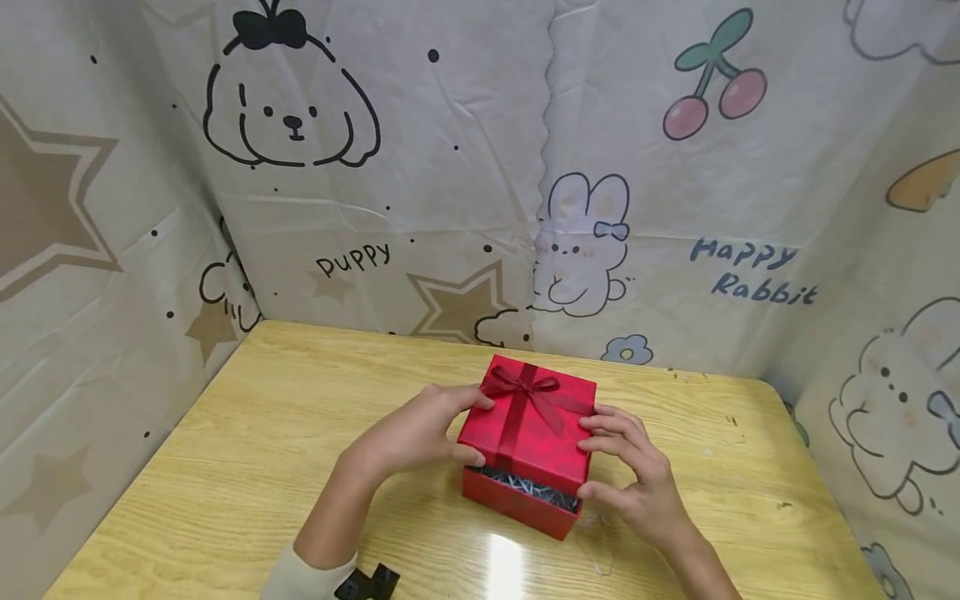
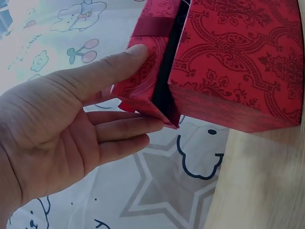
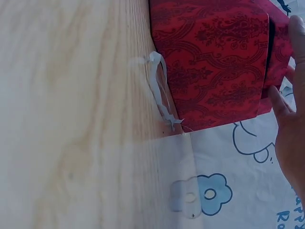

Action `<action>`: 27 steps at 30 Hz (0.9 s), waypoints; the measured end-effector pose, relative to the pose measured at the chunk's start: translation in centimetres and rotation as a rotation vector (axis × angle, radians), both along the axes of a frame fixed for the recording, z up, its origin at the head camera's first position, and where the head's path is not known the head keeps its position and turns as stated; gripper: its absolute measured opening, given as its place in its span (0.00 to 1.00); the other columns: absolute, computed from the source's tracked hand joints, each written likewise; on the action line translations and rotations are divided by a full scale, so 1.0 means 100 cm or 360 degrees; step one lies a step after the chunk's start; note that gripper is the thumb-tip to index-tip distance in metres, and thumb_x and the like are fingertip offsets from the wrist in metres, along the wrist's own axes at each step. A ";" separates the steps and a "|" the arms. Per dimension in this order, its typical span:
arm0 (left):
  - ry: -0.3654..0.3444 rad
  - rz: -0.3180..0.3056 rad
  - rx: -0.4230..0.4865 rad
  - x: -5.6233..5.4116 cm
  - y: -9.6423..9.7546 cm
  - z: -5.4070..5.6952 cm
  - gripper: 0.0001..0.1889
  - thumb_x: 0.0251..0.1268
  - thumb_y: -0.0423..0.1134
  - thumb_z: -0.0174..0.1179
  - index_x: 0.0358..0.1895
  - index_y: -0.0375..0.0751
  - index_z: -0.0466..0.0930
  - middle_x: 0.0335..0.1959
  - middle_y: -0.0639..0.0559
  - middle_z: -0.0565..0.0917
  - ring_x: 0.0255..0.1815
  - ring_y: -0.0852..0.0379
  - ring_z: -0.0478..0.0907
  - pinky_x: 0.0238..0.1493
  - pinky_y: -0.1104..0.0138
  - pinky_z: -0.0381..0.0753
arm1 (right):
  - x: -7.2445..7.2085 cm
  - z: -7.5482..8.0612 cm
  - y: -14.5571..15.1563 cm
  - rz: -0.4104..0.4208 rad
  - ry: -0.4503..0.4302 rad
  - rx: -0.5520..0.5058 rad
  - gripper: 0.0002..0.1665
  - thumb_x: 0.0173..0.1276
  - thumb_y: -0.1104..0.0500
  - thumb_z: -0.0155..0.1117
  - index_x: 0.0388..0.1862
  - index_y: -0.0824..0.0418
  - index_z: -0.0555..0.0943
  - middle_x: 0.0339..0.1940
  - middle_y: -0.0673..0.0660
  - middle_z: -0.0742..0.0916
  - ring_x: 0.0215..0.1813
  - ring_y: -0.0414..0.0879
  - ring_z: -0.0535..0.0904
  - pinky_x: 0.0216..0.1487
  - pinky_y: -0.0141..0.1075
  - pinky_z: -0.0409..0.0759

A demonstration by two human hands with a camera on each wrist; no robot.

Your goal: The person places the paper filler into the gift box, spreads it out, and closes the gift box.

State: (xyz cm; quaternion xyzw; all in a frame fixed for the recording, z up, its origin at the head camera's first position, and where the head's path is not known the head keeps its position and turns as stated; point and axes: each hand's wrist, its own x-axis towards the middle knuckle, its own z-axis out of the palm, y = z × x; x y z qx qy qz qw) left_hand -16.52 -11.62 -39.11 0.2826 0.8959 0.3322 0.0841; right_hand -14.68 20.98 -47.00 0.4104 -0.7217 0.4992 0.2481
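Note:
A red gift box has a patterned lid [image 1: 551, 454] with a dark red ribbon bow [image 1: 521, 385] on top. The lid sits askew over the box's lower part [image 1: 517, 504], and crinkled grey shreds [image 1: 528, 486] show through the front gap. My left hand [image 1: 412, 429] grips the lid's left side. In the left wrist view, its thumb [image 2: 136, 53] presses one face of the lid while the fingers lie at another. On the opposite side, my right hand [image 1: 641, 479] holds the lid by its edge, thumb at the front corner. The right wrist view shows this hand only partly.
Beneath the box is a pale wooden table [image 1: 300, 375]. Thin whitish strips [image 3: 157, 86] lie against the box's base on the right. Cloth printed with cartoons [image 1: 450, 192] hangs behind the table and along both sides. A black device [image 1: 367, 583] sits at the left cuff.

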 end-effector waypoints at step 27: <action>-0.0045 -0.0080 -0.0206 0.004 0.012 -0.001 0.28 0.52 0.39 0.84 0.58 0.46 0.85 0.60 0.56 0.85 0.64 0.57 0.80 0.65 0.61 0.80 | -0.001 -0.007 0.019 0.0018 -0.0151 0.0237 0.40 0.40 0.41 0.92 0.53 0.53 0.88 0.57 0.60 0.84 0.66 0.53 0.68 0.69 0.34 0.64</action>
